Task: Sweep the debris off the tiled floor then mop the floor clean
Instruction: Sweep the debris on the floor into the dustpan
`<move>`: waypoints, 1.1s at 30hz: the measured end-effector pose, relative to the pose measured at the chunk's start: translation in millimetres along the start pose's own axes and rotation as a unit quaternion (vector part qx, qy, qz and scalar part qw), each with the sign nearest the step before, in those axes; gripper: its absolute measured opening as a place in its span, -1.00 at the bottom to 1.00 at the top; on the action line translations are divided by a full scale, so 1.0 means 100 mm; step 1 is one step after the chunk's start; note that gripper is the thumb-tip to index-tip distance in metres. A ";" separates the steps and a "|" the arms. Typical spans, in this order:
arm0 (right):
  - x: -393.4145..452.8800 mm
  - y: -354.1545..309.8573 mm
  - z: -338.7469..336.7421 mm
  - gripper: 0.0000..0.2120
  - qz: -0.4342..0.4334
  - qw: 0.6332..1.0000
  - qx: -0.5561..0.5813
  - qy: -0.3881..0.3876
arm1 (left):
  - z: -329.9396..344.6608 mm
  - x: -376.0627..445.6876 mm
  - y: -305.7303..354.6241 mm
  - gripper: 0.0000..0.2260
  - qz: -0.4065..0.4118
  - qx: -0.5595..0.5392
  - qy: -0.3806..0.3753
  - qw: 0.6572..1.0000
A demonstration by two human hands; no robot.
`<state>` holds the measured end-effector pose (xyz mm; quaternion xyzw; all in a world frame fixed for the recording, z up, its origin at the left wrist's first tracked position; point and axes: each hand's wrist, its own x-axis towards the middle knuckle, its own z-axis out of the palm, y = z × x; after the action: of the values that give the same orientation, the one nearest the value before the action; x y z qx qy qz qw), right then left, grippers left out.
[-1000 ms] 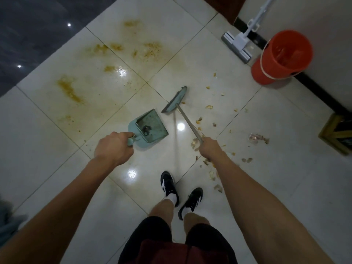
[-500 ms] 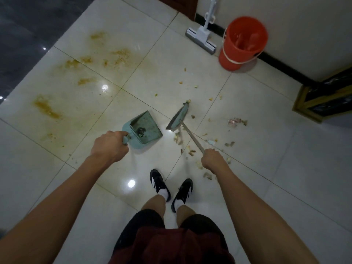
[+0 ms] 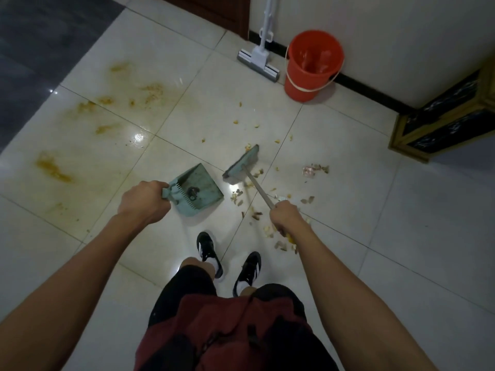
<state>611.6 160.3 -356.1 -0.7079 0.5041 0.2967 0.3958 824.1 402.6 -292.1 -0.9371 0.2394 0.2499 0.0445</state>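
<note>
Debris (image 3: 257,212) lies scattered across the pale tiled floor (image 3: 348,236) in front of my feet, mostly around the broom head and under my right arm, with a few bits further out toward the bucket. Yellow-brown stains (image 3: 53,167) smear the tiles to the left. By the wall I see an orange bucket (image 3: 312,64) standing upright, and just beside it a white mop (image 3: 258,60) with its head flat on the floor. My left grip (image 3: 143,202) is curled round the handle of the teal dustpan (image 3: 198,190), which holds 1 dark clump. My right grip (image 3: 285,215) is wrapped round the thin handle of the broom (image 3: 242,164), whose teal head sits just beside the dustpan's mouth, apart from it.
</note>
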 end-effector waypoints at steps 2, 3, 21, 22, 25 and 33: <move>0.04 -0.13 0.00 -0.78 -0.012 1.000 0.000 0.006 | -0.08 0.08 -0.05 -0.75 -0.004 -0.003 0.003 1.000; 0.07 -0.21 0.02 -0.76 -0.019 1.000 0.000 0.011 | -0.11 0.14 -0.09 -0.75 -0.007 -0.006 0.005 1.000; 1.32 -2.76 0.61 -0.72 -0.056 0.996 -0.064 0.040 | -0.87 1.91 -1.38 -0.63 0.003 -0.049 -0.032 0.998; 1.34 -2.81 0.62 -0.72 -0.047 0.996 -0.069 0.044 | -0.89 1.98 -1.42 -0.63 0.007 -0.045 -0.031 0.998; 1.31 -2.81 0.59 -0.71 -0.010 0.996 -0.077 0.041 | -0.93 2.11 -1.43 -0.62 0.026 -0.026 -0.032 0.999; 0.95 -2.13 0.30 -0.72 0.074 0.993 -0.075 0.051 | -0.98 2.16 -1.04 -0.68 0.066 0.006 -0.027 0.997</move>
<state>842.8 178.7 -393.7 -0.7108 0.5507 0.3258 0.2921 1081.2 382.5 -316.1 -0.9120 0.3006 0.2762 0.0398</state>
